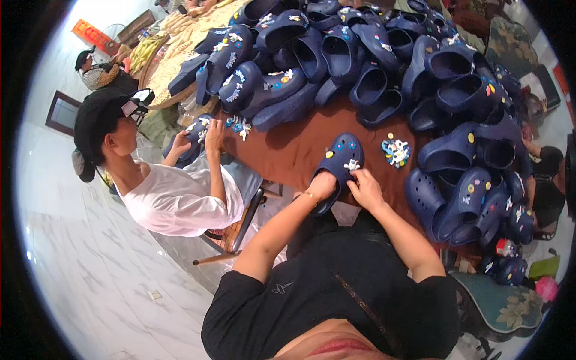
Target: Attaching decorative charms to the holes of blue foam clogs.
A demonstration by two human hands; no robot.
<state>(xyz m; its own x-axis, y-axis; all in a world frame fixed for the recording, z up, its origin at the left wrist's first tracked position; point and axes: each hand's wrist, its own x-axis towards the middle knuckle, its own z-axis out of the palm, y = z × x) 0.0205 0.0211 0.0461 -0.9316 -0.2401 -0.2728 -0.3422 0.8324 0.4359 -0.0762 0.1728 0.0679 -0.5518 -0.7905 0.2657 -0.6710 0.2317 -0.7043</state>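
Navy foam clog (337, 161), rounded toe and dotted with little colourful charms, sits at the near edge of the brown table (288, 153), the left hand (322, 186) clamped round its heel end. Right hand (364, 187) has fingertips pinched on a white charm (351, 164) atop the clog. Just right of that grip lies a small charm pile (395, 151); beyond, a heap of matching clogs (384, 60).

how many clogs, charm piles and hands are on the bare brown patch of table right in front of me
navy clog: 1
pile of small charms: 1
own hands on the clog, left hand and right hand: 2
total: 4
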